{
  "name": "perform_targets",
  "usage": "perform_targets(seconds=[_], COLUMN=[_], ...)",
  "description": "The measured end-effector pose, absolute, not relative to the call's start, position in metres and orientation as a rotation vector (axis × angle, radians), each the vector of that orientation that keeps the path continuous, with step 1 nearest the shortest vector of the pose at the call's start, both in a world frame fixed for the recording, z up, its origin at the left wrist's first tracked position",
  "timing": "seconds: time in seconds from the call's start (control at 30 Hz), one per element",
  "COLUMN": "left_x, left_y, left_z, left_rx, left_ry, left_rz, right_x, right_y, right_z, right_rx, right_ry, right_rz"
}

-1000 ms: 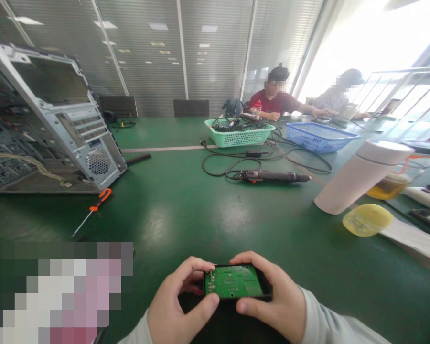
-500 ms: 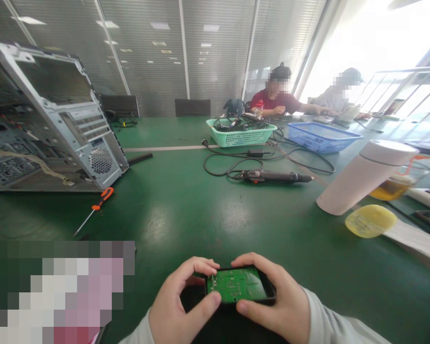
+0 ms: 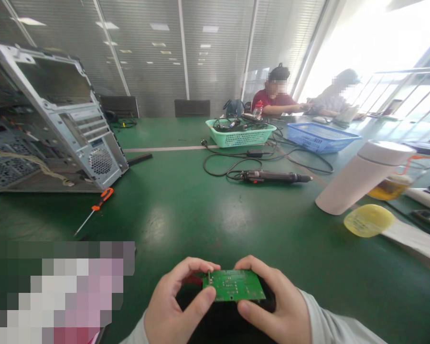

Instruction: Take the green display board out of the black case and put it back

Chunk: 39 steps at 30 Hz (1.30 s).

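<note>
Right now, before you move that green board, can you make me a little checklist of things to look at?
1. Both hands on the board: ok. The left hand and right hand hold the edges of the green circuit board.
2. Board over the black casing: ok. It is held above it.
3. Wires joined underneath: cannot tell. The underside is hidden.
4. Orange-handled screwdriver close by: not ok. It lies far off, near the computer case.
5. Electric screwdriver close by: not ok. It lies farther up the table, among black cables.

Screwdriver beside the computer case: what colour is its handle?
The screwdriver's handle is orange, best seen in the head view.
</note>
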<state>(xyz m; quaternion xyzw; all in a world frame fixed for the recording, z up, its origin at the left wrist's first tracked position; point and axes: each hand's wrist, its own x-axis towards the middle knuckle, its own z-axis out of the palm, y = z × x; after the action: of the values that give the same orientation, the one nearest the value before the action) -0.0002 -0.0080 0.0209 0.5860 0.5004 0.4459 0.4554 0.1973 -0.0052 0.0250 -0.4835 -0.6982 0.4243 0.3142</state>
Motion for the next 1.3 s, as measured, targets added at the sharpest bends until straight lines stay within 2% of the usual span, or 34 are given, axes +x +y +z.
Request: perform_targets(seconds=[0.57, 1.0, 1.2, 1.3], left_x=[-0.004, -0.001, -0.018, -0.028], left_y=[-0.008, 0.001, -0.004, 0.000], left_z=[0.016, 0.025, -0.010, -0.027], left_rx=[1.821, 1.187, 1.166, 1.134], left_ry=[1.125, 1.453, 1.528, 1.434], left_rz=[0.944, 1.188, 1.347, 1.310], right_x=[0.197, 0.199, 0.200, 0.199], right_y=[-0.009, -0.011, -0.013, -0.013], right_z=[0.022, 0.023, 0.028, 0.029], right_rx=[-1.216, -1.297, -1.403, -1.426], right_ry=[-1.871, -1.727, -1.745, -1.750], right_rz=[1.156, 1.265, 1.239, 1.241])
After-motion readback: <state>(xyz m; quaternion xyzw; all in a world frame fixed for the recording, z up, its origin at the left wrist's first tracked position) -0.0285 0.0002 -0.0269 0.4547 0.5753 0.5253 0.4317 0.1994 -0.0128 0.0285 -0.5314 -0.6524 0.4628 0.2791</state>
